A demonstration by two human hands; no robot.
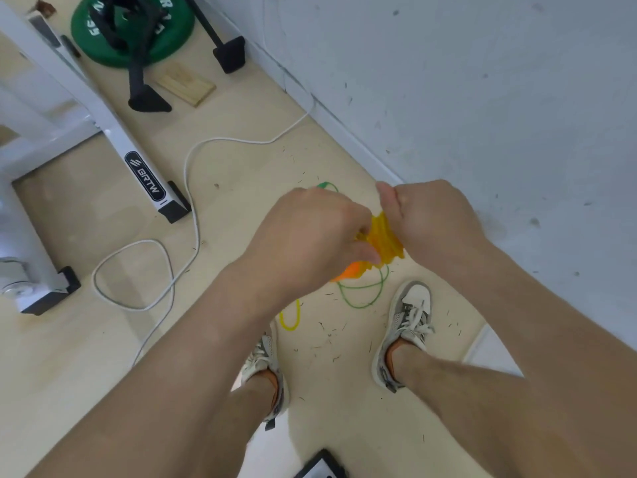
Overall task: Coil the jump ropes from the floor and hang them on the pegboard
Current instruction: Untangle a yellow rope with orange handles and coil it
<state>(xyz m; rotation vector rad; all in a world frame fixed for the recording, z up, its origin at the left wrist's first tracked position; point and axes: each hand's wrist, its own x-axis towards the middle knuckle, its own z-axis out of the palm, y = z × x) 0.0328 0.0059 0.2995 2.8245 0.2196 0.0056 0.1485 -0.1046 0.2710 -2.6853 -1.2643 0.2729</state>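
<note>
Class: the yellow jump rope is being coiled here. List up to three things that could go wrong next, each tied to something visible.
1. The yellow jump rope, bunched between the left hand and right hand, could spring loose if either grip eases; one loop dangles below.
2. The green jump rope lies on the floor by the right shoe; a step might snag it.

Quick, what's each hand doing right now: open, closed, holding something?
Left hand: closed, gripping the coiled yellow jump rope.
Right hand: closed, gripping the other side of the same coil.
</note>
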